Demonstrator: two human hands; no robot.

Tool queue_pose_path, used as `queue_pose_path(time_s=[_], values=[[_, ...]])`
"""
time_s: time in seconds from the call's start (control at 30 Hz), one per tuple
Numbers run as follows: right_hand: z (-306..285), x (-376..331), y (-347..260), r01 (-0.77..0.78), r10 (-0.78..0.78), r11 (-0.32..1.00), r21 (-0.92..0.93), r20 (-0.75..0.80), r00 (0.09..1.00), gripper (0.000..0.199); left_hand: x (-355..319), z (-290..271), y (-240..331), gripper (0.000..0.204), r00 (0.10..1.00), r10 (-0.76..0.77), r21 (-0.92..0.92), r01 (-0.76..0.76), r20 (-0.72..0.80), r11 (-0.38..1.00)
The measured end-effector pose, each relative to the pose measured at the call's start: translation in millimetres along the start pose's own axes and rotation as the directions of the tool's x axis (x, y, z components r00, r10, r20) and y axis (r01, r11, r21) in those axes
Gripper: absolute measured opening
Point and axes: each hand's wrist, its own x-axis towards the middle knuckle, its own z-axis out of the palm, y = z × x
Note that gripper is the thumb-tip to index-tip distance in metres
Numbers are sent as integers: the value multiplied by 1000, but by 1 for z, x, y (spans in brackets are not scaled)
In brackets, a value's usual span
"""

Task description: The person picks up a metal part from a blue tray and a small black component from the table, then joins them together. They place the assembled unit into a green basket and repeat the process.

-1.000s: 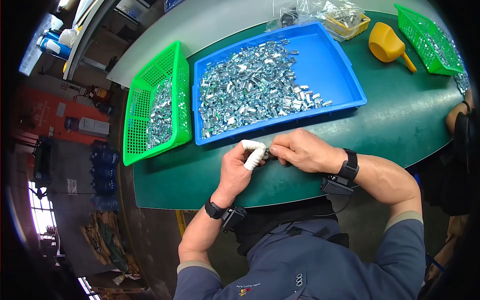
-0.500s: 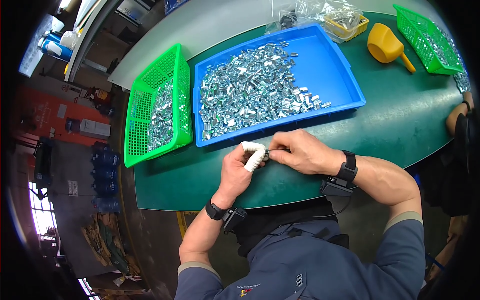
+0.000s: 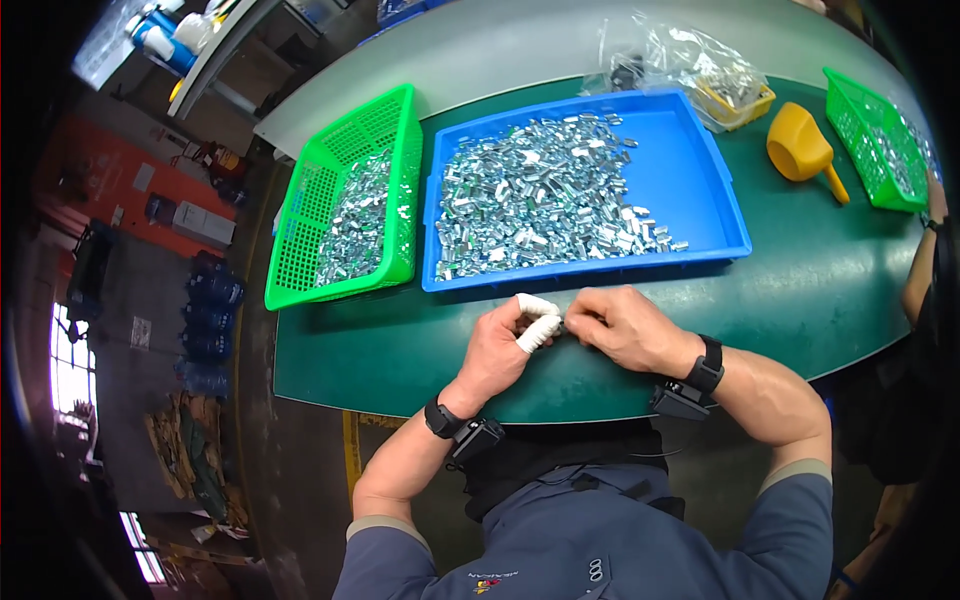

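I see the left hand (image 3: 497,350) pinch a metal bit (image 3: 559,325) near the blue tray (image 3: 685,185); I can't tell if the right hand (image 3: 630,328) grips it.

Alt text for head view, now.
A person's left hand, thumb and forefinger wrapped in white, pinches a small part beside the right hand, over a green table. Beyond them, a blue tray and green basket hold metal pieces.

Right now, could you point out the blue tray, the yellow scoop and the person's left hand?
Blue tray (image 3: 680,175), head view: bare floor toward its right end.
Yellow scoop (image 3: 797,144), head view: middle of its bowl.
Left hand (image 3: 495,355), head view: bare skin at its middle.
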Motion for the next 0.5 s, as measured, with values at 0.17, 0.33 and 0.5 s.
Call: queue_pose_path(time_s=[0.17, 0.33, 0.5], values=[[7, 0, 2, 47, -38, 986, 161, -60, 997, 20, 1, 0, -3, 13, 999, 21, -6, -21, 26, 1000], [9, 0, -2, -14, 18, 994, 110, -38, 999, 18, 2, -2, -8, 13, 999, 14, -15, -14, 45, 1000], [8, 0, -7, -25, 31, 992, 123, -48, 998, 16, -1, -2, -7, 15, 998, 16, -62, -13, 58, 998]])
